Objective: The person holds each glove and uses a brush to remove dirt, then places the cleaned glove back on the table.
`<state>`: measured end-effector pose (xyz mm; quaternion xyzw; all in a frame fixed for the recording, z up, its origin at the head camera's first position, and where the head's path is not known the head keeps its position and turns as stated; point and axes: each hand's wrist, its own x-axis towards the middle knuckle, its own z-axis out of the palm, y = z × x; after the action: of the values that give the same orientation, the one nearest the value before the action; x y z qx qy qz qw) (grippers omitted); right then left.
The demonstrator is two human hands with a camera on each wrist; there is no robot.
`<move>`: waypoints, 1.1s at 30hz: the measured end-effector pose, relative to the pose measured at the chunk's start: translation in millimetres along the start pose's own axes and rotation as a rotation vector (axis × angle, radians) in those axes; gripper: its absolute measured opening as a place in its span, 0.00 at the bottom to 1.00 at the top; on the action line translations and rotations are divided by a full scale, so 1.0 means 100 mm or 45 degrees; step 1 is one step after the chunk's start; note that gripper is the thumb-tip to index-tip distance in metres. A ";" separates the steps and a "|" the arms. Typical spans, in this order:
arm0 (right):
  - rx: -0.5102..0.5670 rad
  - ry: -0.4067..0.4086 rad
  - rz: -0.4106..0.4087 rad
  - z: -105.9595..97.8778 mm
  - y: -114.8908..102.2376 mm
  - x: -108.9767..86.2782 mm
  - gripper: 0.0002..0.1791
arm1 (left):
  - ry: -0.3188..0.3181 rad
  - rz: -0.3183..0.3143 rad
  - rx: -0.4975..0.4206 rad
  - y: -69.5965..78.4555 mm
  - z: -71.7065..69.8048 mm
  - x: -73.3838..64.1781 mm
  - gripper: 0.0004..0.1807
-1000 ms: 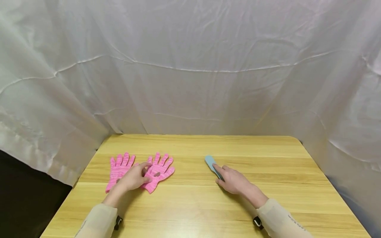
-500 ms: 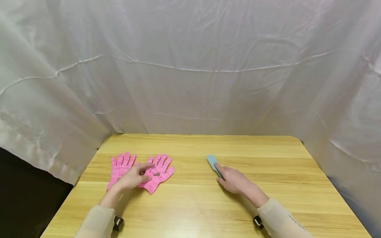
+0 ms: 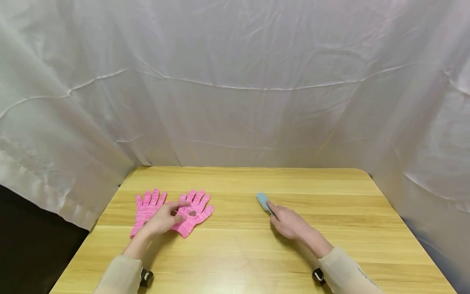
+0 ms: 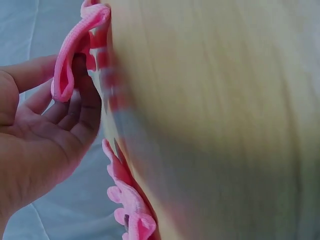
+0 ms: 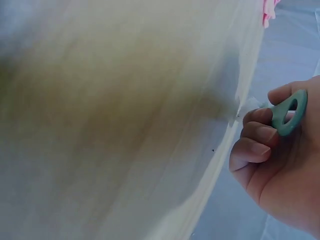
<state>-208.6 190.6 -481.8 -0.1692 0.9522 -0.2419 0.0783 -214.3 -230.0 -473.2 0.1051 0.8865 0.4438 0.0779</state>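
Note:
My left hand (image 3: pixel 161 222) pinches the right-hand one of two pink striped gloves, a knitted glove (image 3: pixel 200 208) lying palm side up with a dark patch on it. In the left wrist view, thumb and fingers close on the folded edge of this glove (image 4: pixel 64 65), which is lifted off the tabletop. Partly behind my left wrist lies the other pink glove (image 3: pixel 146 210). My right hand (image 3: pixel 290 222) grips a blue-green brush (image 3: pixel 262 198) by its handle, forefinger along its back and bristles toward the table. The handle end with its hanging hole (image 5: pixel 295 115) sticks out from the palm.
Both hands are over a light wooden table (image 3: pixel 235 261) with rounded far corners. A pale grey curtain (image 3: pixel 235 114) hangs around its back and sides. A dark area (image 3: pixel 33 245) shows below the curtain at the left.
The brush has shifted slightly to the right and turned in my right hand, so more of its bristles show. The glove under my left hand has slid a little to the left.

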 end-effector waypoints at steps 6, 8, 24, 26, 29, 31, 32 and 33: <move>0.072 0.111 -0.059 -0.01 0.05 -0.01 0.31 | 0.031 -0.066 -0.122 0.09 0.02 0.02 0.26; 0.101 0.158 -0.088 -0.01 0.06 -0.02 0.31 | 0.048 -0.073 -0.165 0.12 0.04 0.03 0.25; 0.309 0.578 -0.170 -0.15 -0.07 -0.08 0.29 | 0.290 0.041 -0.530 0.65 0.35 0.28 0.24; 0.332 0.652 -0.198 -0.17 -0.10 -0.08 0.28 | 0.312 0.045 -0.616 0.73 0.43 0.33 0.24; 0.367 0.763 -0.268 -0.19 -0.17 -0.06 0.26 | 0.349 0.048 -0.707 0.87 0.56 0.42 0.25; 0.378 0.830 -0.313 -0.20 -0.22 -0.05 0.25 | 0.370 0.060 -0.761 0.96 0.64 0.48 0.26; 0.382 0.856 -0.326 -0.20 -0.24 -0.05 0.24 | 0.378 0.064 -0.787 1.01 0.69 0.51 0.26; 0.384 0.880 -0.334 -0.20 -0.26 -0.04 0.24 | 0.382 0.068 -0.813 1.05 0.74 0.54 0.26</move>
<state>-201.9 179.3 -450.9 -0.1845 0.8465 -0.4297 -0.2543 -236.7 -97.9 -435.1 0.0324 0.7015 0.7110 -0.0360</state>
